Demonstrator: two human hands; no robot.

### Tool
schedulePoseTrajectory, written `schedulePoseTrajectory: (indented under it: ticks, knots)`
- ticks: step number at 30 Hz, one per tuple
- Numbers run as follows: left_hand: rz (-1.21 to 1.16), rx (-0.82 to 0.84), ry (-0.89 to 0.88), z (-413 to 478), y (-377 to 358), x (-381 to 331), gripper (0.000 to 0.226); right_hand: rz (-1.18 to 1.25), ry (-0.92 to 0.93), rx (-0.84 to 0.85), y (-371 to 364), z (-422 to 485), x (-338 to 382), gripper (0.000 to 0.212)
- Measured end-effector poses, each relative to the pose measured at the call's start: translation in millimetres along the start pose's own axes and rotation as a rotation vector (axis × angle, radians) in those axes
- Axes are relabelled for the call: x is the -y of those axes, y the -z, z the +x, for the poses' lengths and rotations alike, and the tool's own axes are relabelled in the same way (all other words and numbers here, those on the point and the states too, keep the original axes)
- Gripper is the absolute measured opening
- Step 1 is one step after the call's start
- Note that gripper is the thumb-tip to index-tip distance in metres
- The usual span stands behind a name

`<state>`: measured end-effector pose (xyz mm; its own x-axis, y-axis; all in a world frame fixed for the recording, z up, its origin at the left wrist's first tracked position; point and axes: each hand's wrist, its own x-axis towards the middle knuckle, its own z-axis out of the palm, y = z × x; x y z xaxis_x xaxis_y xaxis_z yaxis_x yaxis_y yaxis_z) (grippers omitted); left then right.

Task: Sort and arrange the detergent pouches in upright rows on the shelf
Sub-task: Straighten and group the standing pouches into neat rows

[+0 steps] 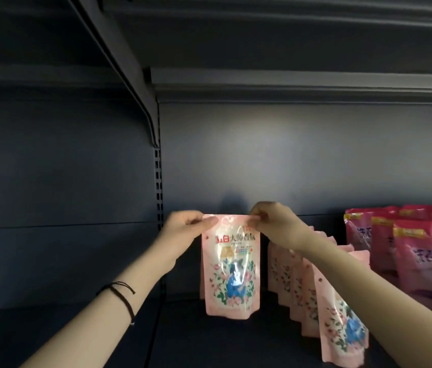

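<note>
1. Hanging straight down from both hands, the pale pink pouch (pixel 229 269) has its long axis vertical and its printed face toward the camera. It is at the left end of the stocked part of the shelf (pixel 209 343).
2. The left hand (pixel 183 229) pinches the top left corner, thumb in front and fingers curled behind. The right hand (pixel 276 224) pinches the top right corner in the same way. The pouch lies below the fingers, and neither hand is plainly nearer to it.
3. I cannot tell whether its bottom edge touches the shelf. A sliver of another pale pouch shows just behind its left edge.
4. Just to the right, a row of matching pouches (pixel 302 282) runs upright from far to near, partly hidden by the right forearm. Further right stand darker pink pouches (pixel 408 248).
5. The held pouch is thin glossy film, flat-faced, with a sealed top strip and glare across its floral print. It probably has a soft fill and could sag or tip if let go before its base is seated.
6. The shelf and back panel (pixel 315 160) are dark matte metal.
</note>
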<state>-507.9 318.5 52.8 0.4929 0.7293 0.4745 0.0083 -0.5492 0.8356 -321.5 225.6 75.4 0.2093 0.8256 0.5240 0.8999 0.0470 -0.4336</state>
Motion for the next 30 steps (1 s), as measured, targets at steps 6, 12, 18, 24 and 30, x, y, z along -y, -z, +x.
schedulePoseTrajectory:
  ticks: [6, 12, 18, 24, 30]
  knots:
    - [-0.280, -0.175, -0.008, -19, -30, -34, 0.013, 0.398, 0.008, -0.110, 33, -30, 5, 0.010]
    - [-0.464, -0.248, 0.032, -48, -76, -74, 0.024, 0.644, 0.014, -0.179, 66, -68, -1, 0.013]
    - [-0.534, -0.332, 0.110, -90, -142, -89, 0.029, 0.791, -0.039, -0.150, 80, -116, -37, 0.012]
    - [-0.485, -0.371, 0.106, -116, -198, -79, 0.031, 0.919, -0.048, -0.131, 80, -157, -79, 0.013]
    - [-0.451, -0.393, 0.129, -120, -230, -71, 0.026, 0.889, -0.041, -0.182, 75, -172, -105, 0.012]
